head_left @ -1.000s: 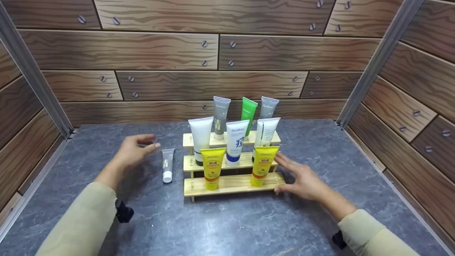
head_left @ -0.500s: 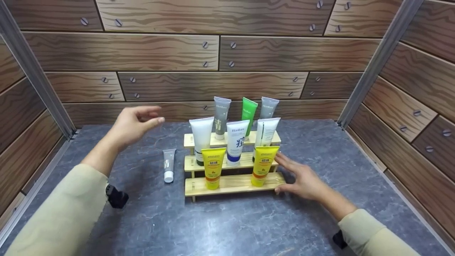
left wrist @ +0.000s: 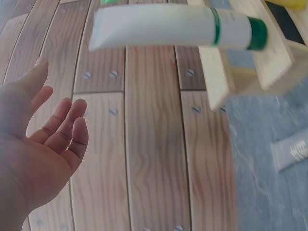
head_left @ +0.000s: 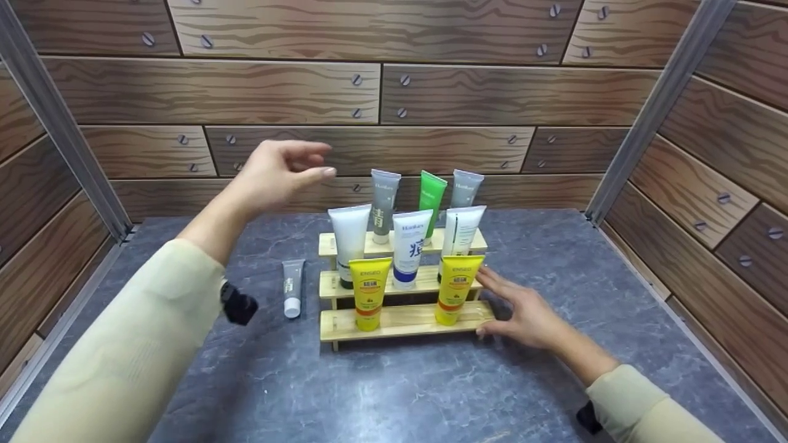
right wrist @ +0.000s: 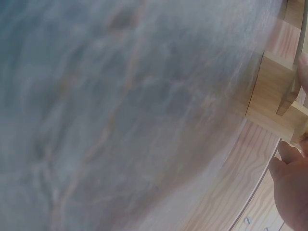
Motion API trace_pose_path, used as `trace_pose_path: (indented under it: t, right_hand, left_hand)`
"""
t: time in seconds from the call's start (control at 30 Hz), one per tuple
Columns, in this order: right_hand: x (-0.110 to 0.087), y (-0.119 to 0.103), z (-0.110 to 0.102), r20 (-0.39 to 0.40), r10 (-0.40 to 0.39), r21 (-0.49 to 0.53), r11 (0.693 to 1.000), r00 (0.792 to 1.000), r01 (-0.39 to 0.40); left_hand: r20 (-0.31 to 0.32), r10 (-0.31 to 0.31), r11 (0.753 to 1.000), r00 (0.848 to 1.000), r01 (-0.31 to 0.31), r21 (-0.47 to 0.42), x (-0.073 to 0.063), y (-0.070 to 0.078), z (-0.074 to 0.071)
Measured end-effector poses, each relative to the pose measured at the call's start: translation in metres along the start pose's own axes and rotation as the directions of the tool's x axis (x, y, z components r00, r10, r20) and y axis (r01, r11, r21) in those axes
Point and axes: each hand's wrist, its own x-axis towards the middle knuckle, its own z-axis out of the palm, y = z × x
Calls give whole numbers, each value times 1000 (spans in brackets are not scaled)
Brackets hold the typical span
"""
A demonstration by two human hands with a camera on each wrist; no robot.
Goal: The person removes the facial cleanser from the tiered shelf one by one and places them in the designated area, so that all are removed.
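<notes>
A three-tier wooden display rack (head_left: 403, 326) stands mid-table with squeeze tubes standing on its steps. My left hand (head_left: 274, 178) hovers in the air behind and left of it, fingers loosely bent, holding nothing. Nearest to that hand is the grey tube (head_left: 384, 206) at the top tier's left end. With thumb and fingers, my right hand (head_left: 529, 320) holds the rack's right end, beside the right yellow tube (head_left: 457, 289). A white tube with a green band (left wrist: 159, 26) shows above the left hand in the left wrist view.
A small grey tube with a white cap (head_left: 292, 289) lies on the table left of the rack. Another yellow tube (head_left: 369, 295), a green tube (head_left: 433, 194) and a white tube with a blue cap (head_left: 407, 246) stand on the rack. Wood-patterned walls (head_left: 295, 92) enclose the table.
My left hand has risen from beside the lying grey tube, then moved right toward the rack's back left. The right hand has stayed on the rack's end.
</notes>
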Motion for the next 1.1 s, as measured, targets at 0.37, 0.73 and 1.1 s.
trace_pose_path:
  t: [0.37,0.73,1.1]
  right_hand:
    - [1,-3,-2,25,39,3,999,999,-39]
    - [1,-2,-2,6,12,6,1000,1000,-12]
    - [-1,-3,-2,20,32,9,999,999,-32]
  left_hand:
    - [70,32,996,997,-26,-88,22,19,27]
    - [102,32,989,994,-17,-148,38,10,51]
    - [144,10,990,990,10,-140,42,4,60]
